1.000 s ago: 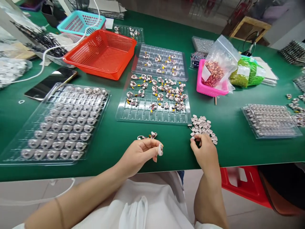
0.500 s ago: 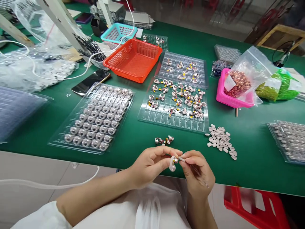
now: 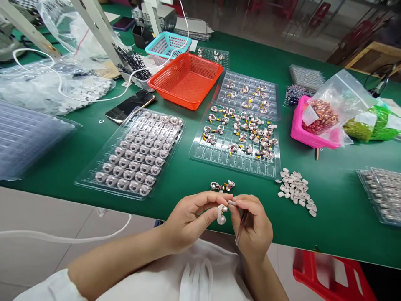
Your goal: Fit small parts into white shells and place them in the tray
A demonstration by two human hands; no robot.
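My left hand [image 3: 192, 219] is closed, pinching a clip-on earbud [image 3: 221, 216] with a curved white band and a shiny rounded end. In my right hand [image 3: 254, 225], thumb and forefinger grip a small white cap [image 3: 232, 202], right by the left fingertips. A thin metal tool, perhaps tweezers [image 3: 239, 234], lies across the right palm, its far end pointing down. Just beyond the hands, a few opened earbud parts [image 3: 223, 185] with yellow tabs rest on the green table [image 3: 175, 200]. A loose pile of white caps [image 3: 294, 186] lies to the right.
Clear trays hold silver shells [image 3: 134, 152] at left and earbud parts [image 3: 244, 125] ahead. An orange basket [image 3: 188, 81], blue basket [image 3: 169, 44] and phone [image 3: 130, 106] stand behind. At right are a pink basket [image 3: 313, 140], bagged beads and another tray [image 3: 380, 192].
The camera view has shifted, so the table things appear further right and lower. My right hand has turned, and the thin tool in it now points down and left. Both hands keep their hold.
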